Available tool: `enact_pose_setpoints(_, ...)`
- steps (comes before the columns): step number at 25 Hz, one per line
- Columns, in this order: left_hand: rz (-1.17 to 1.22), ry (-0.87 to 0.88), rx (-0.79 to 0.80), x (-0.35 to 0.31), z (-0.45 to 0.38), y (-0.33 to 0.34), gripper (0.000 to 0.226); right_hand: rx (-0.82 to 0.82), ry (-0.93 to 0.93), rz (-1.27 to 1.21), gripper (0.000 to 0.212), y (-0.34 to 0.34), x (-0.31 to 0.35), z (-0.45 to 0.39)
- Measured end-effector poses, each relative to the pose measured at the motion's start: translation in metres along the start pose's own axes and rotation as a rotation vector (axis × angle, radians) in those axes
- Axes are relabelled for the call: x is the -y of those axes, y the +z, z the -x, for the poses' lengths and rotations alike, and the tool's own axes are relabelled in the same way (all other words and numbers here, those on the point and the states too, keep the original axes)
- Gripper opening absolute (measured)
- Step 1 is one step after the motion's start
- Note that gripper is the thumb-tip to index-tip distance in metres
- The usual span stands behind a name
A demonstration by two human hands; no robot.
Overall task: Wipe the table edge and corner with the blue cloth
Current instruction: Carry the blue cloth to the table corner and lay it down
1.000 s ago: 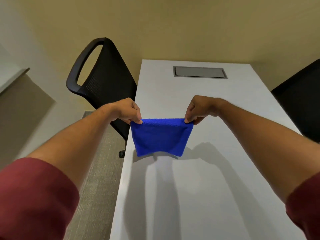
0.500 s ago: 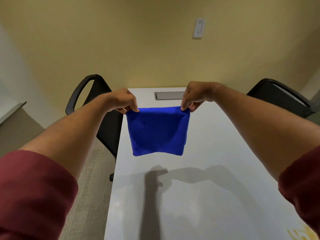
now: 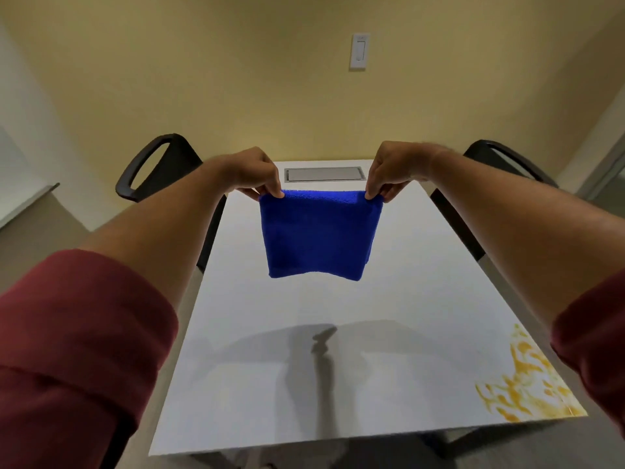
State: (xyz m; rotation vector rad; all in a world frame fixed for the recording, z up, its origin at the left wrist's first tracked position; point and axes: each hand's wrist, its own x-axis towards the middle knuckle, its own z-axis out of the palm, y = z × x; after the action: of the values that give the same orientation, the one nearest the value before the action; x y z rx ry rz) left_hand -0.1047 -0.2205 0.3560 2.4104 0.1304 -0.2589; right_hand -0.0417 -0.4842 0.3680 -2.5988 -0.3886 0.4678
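A folded blue cloth (image 3: pixel 319 233) hangs in the air above the middle of a white table (image 3: pixel 338 384). My left hand (image 3: pixel 255 174) pinches its upper left corner and my right hand (image 3: pixel 392 170) pinches its upper right corner, holding the top edge taut. The cloth does not touch the table. A yellow stain (image 3: pixel 527 387) spreads over the table's near right corner and along the right edge. The near edge of the table runs across the bottom of the view.
A grey cable hatch (image 3: pixel 324 174) is set into the far end of the table. A black chair (image 3: pixel 159 167) stands at the far left side and another black chair (image 3: pixel 500 164) at the far right. A yellow wall with a light switch (image 3: pixel 359 51) lies behind.
Both hands have lifted the cloth higher and held it out further. The view has tilted up and back, so the near table edge and the yellow stain now show.
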Motion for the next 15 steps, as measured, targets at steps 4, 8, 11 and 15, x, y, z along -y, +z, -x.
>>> enact_pose_setpoints(4, 0.02, -0.007, -0.032, -0.037, 0.031, 0.055, 0.004, 0.019, -0.015, 0.0, 0.022, -0.015, -0.051, 0.049)
enact_pose_setpoints(8, 0.017, 0.0, -0.009, -0.073, 0.054, 0.107, 0.008, 0.05, 0.004, -0.012, 0.022, -0.026, -0.099, 0.092)
enact_pose_setpoints(11, 0.008, 0.023, 0.007, -0.098, 0.065, 0.14, 0.01, 0.063, 0.037, -0.013, 0.022, -0.033, -0.134, 0.121)
enact_pose_setpoints(15, -0.009, 0.055, 0.022, -0.122, 0.078, 0.179, 0.01, 0.061, 0.087, -0.027, 0.019, -0.033, -0.174, 0.153)
